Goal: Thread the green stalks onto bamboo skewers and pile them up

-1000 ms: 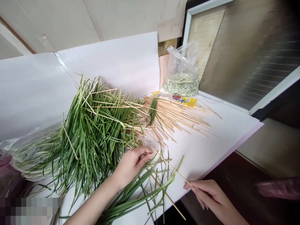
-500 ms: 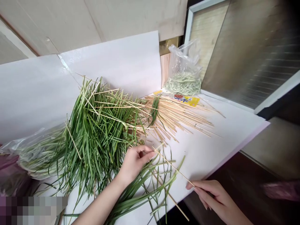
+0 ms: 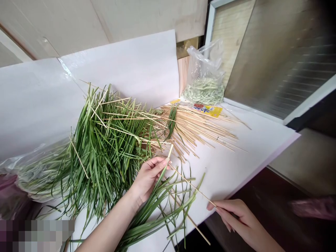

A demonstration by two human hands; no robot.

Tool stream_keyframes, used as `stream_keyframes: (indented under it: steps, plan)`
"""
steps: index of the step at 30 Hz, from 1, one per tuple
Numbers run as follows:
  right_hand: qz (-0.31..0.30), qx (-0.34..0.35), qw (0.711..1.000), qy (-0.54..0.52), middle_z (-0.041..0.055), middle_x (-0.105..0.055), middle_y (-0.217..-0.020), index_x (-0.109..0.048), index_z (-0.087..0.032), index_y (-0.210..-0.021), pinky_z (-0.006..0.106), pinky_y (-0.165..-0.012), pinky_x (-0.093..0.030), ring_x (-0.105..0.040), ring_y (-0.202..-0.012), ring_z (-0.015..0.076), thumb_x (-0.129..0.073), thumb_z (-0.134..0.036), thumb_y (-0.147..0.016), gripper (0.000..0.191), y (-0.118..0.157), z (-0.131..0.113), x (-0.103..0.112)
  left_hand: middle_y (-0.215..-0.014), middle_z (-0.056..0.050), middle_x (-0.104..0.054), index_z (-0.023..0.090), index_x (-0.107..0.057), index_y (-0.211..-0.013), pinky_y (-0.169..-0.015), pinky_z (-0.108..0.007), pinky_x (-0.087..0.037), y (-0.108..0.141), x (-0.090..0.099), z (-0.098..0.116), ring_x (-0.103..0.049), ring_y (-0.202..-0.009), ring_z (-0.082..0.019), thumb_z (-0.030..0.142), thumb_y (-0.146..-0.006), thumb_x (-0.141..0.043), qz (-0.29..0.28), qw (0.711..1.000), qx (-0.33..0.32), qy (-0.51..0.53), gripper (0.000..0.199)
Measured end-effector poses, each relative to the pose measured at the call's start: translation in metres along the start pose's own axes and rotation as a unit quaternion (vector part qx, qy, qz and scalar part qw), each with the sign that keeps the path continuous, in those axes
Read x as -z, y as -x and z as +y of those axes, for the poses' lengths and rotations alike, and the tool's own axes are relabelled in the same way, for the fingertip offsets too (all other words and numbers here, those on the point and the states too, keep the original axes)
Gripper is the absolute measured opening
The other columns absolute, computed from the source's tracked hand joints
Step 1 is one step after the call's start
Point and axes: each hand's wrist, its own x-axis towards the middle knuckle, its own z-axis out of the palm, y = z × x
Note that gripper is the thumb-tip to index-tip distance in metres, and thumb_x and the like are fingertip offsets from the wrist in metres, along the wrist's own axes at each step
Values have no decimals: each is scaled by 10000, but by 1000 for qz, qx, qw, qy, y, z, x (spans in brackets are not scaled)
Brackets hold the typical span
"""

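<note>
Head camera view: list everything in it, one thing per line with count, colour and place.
chive leaves: a big pile, green, on the white tabletop
loose skewers: many, pale wood, fanned right of the pile
held skewer: one, pale wood, between both hands
clear bag: one, holds pale green trimmings, back right
yellow packet: one, under the skewers' far ends
plastic bag: one, clear, far left
left hand: pinches a chive stalk at the skewer's tip
right hand: grips the skewer's near end

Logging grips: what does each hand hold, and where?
Left hand pinches a chive stalk near its pale end; right hand holds a skewer by its near end.
</note>
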Motion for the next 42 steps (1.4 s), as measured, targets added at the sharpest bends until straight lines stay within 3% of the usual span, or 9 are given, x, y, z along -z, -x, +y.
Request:
stream_keyframes:
  steps: [19,31,39,42]
  plan:
    - [3,8,1000,-3,-36,-460,-543,-782,-171,-1039,251,-500,-367,-480,-474,141,-503,-473,-1058,411,2,6,0,-687,11,-658,147,-697,-753,-530,-166,-360,0,-2,-1,-489,-568,-58,383,-692,-870,2,1000,1,7,299]
    - [-7,15,1000,-1,-42,-428,-540,-771,-155,-1049,250,-488,-342,-464,-468,141,-470,-461,-1071,429,0,5,0,-628,10,-666,135,-702,-698,-452,-157,-242,4,-5,2,-384,-467,-22,370,-643,-899,10,1000,-15,2,311]
    - [-9,15,1000,-2,-49,-407,-540,-770,-159,-1045,252,-487,-319,-448,-468,140,-467,-452,-1074,422,0,3,0,-601,2,-668,130,-717,-661,-480,-141,-331,9,-11,0,-470,-491,-34,339,-610,-919,22,999,-25,22,295]
    - [-6,20,1000,-6,-53,-396,-534,-767,-151,-1052,254,-486,-315,-441,-465,139,-471,-433,-1075,410,0,3,0,-614,9,-661,135,-729,-671,-463,-132,-305,10,-11,0,-432,-482,-19,324,-599,-925,33,999,-15,26,282]
